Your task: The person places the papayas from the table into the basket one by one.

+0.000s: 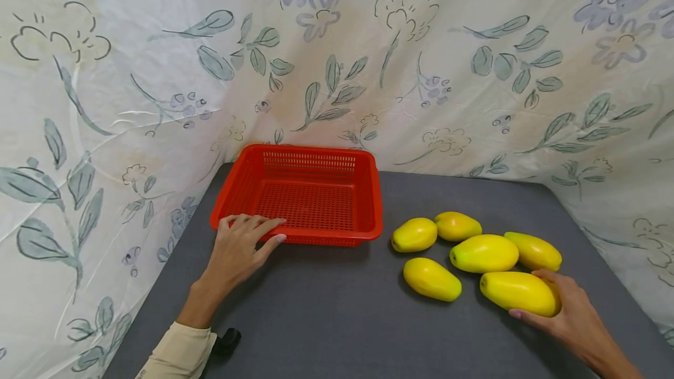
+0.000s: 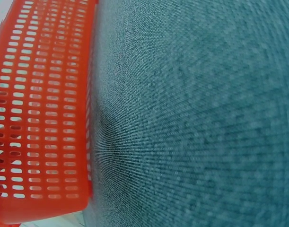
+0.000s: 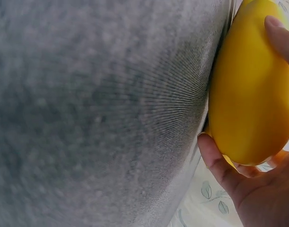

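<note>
A red plastic basket (image 1: 310,195) with slotted walls stands at the back left of the dark grey table. My left hand (image 1: 239,250) holds its front left rim, the fingers over the edge and the thumb along the outer front. The left wrist view shows the basket's slotted side (image 2: 45,104) but no part of that hand. At the right, my right hand (image 1: 571,309) grips the right end of a yellow papaya (image 1: 518,292), thumb on the near side and fingers on the far side. In the right wrist view this papaya (image 3: 250,90) lies close to the tabletop; whether it touches is unclear.
Several more yellow papayas lie on the table (image 1: 337,309): a large papaya (image 1: 484,253) beside the held one, another papaya (image 1: 432,279) left of it, others behind. Floral cloth (image 1: 421,75) hangs behind and at both sides. A small black object (image 1: 228,342) is by the left sleeve.
</note>
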Action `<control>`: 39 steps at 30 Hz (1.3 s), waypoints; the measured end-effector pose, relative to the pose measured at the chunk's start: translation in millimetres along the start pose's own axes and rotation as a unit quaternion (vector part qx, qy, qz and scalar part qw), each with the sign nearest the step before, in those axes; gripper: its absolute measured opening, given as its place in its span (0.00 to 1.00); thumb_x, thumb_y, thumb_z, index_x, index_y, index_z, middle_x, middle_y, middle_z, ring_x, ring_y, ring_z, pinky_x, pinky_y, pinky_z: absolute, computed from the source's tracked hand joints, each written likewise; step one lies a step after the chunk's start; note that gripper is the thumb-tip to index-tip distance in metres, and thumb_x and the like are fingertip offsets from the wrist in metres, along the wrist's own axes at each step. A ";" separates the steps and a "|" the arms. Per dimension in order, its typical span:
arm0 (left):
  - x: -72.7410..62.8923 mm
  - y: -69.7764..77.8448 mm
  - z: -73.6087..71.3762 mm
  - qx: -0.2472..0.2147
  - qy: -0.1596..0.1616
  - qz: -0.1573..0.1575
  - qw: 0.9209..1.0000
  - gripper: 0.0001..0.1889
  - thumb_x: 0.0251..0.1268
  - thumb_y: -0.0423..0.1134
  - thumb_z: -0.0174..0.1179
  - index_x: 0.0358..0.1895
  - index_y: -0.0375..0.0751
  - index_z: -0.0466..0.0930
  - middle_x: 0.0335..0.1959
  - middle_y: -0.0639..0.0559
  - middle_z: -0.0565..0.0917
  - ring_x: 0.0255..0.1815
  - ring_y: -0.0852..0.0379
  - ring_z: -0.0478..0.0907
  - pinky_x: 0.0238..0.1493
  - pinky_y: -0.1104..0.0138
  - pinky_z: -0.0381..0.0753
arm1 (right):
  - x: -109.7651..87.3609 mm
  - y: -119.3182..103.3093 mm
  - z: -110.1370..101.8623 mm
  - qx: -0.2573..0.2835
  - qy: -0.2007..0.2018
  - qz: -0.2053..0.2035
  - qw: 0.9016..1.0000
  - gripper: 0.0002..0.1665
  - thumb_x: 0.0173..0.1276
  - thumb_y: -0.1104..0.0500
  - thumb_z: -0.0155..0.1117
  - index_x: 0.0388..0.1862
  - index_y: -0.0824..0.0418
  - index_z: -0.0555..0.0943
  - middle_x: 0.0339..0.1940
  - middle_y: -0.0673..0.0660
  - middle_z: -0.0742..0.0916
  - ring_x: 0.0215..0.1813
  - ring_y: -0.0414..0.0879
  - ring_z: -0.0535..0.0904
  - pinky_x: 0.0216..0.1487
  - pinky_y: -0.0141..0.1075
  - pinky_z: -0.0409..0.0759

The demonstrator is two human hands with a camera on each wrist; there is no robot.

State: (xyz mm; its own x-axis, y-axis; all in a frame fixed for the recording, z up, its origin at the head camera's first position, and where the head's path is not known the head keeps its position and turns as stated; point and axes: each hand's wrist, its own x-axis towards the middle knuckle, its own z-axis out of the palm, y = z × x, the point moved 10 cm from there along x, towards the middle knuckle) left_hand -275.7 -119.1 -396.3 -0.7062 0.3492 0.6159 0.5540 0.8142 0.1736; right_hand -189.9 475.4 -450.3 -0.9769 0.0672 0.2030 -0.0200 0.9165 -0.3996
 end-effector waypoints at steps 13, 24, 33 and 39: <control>-0.9 -3.3 0.6 0.001 -0.002 -0.005 1.000 0.23 0.66 0.53 0.69 0.63 0.54 0.88 0.48 0.46 0.89 0.50 0.40 0.82 0.60 0.34 0.67 | -0.4 -23.5 -18.5 0.007 0.034 -0.018 0.999 0.58 0.50 0.47 0.90 0.69 0.75 0.70 0.57 0.76 0.78 0.48 0.66 0.73 0.42 0.49 0.64; -1.8 -3.3 0.4 -0.001 0.005 0.002 1.000 0.23 0.65 0.53 0.70 0.62 0.54 0.88 0.46 0.47 0.89 0.48 0.41 0.83 0.59 0.35 0.68 | 4.6 -42.0 -22.9 0.010 0.044 -0.013 0.999 0.60 0.52 0.44 0.89 0.74 0.71 0.68 0.62 0.75 0.75 0.53 0.69 0.69 0.47 0.55 0.61; -1.1 -3.0 0.6 -0.003 0.006 0.003 1.000 0.23 0.65 0.53 0.70 0.62 0.55 0.88 0.46 0.47 0.89 0.48 0.42 0.82 0.60 0.35 0.68 | 11.9 -61.0 -30.6 0.019 0.047 -0.033 0.998 0.59 0.51 0.46 0.90 0.73 0.69 0.69 0.63 0.77 0.74 0.56 0.71 0.68 0.48 0.59 0.62; 0.6 -1.4 0.5 -0.005 0.007 0.007 1.000 0.23 0.66 0.53 0.70 0.62 0.54 0.88 0.46 0.47 0.88 0.48 0.42 0.82 0.60 0.35 0.67 | 17.0 -72.3 -30.6 0.019 0.048 -0.033 0.998 0.60 0.51 0.44 0.89 0.74 0.68 0.68 0.66 0.77 0.73 0.59 0.73 0.66 0.49 0.65 0.62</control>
State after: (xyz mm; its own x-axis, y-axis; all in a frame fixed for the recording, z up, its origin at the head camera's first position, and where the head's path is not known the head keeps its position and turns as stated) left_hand -277.2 -119.8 -396.5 -0.6921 0.3538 0.6292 0.5683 0.8044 0.1728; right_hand -198.6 422.3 -390.6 -0.9483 0.0466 0.3138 -0.0934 0.9043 -0.4165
